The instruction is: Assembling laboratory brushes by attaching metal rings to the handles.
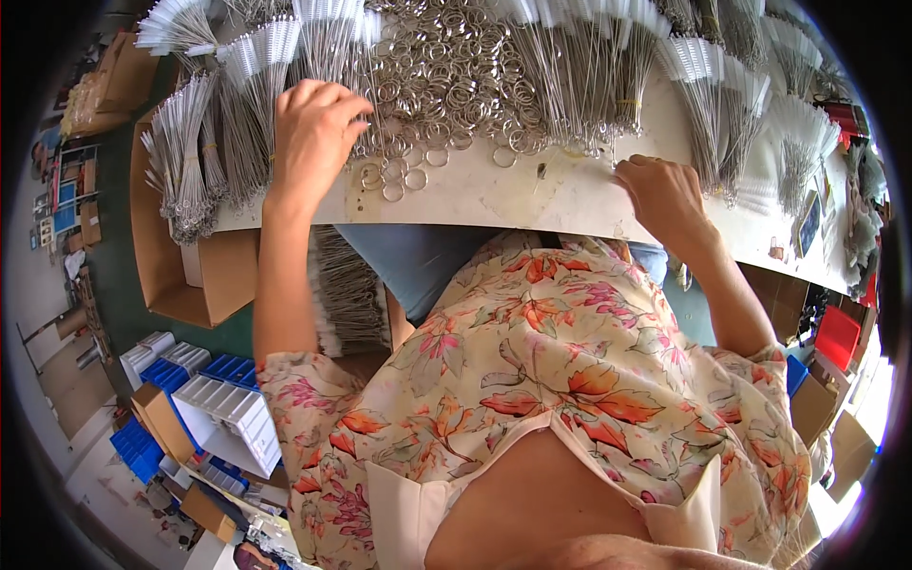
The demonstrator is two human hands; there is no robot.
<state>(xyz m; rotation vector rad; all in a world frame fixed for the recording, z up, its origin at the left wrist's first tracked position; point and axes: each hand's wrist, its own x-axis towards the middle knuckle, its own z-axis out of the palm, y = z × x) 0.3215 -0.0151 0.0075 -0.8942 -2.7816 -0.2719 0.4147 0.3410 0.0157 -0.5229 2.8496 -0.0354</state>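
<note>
My left hand point(316, 138) is raised over bundles of wire-stemmed brushes point(249, 123), at the left side of a heap of metal split rings point(446, 71). Its fingers are bent and a little apart, and nothing shows between them. Farther right, my right hand point(667, 199) rests low by the table's near edge with fingers curled together. Its fingertips lie close to the looped ends of another brush bundle point(579, 104); whatever they pinch is too small or hidden to make out. Several loose rings point(392, 180) lie on the tabletop between my hands.
The pale table point(494, 195) carries more brush bundles point(727, 104) along its right. A cardboard box point(171, 275) stands at its left end. Below the edge, more brushes point(350, 294) are stacked beside my leg. White and blue plastic bins point(228, 418) stand behind on the left.
</note>
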